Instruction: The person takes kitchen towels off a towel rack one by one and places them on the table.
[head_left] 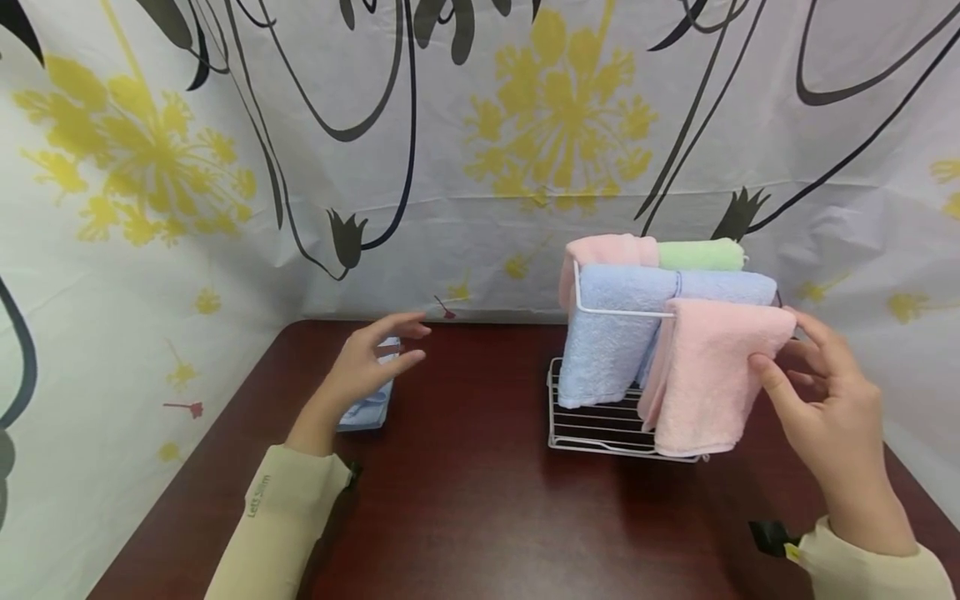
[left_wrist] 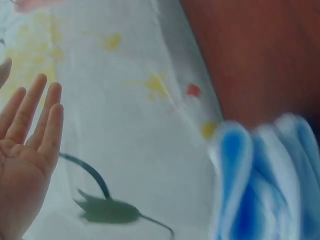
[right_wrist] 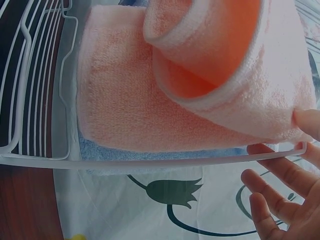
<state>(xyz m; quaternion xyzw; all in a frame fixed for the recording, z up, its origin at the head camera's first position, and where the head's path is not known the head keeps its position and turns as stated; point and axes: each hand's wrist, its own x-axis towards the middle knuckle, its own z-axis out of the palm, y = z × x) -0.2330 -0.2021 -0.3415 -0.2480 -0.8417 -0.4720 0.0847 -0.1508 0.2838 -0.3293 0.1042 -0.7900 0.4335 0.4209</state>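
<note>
A pink towel [head_left: 712, 375] hangs over the front rail of a white wire rack [head_left: 626, 450] at the right. My right hand [head_left: 840, 408] pinches its upper right edge, thumb in front and fingers behind. The right wrist view shows the thumb on the pink cloth [right_wrist: 120, 95] and the fingers beside the rack's wire. Behind it hang a blue towel [head_left: 611, 342], another pink towel [head_left: 607, 250] and a green towel [head_left: 701, 254]. My left hand [head_left: 360, 367] holds nothing, fingers loosely bent, above a folded blue towel [head_left: 367, 412] that it partly hides.
The dark red-brown table [head_left: 465, 500] carries the rack on its right half and the folded blue towel at its left. White cloth with yellow and grey plant prints [head_left: 450, 167] stands as a wall behind and at both sides.
</note>
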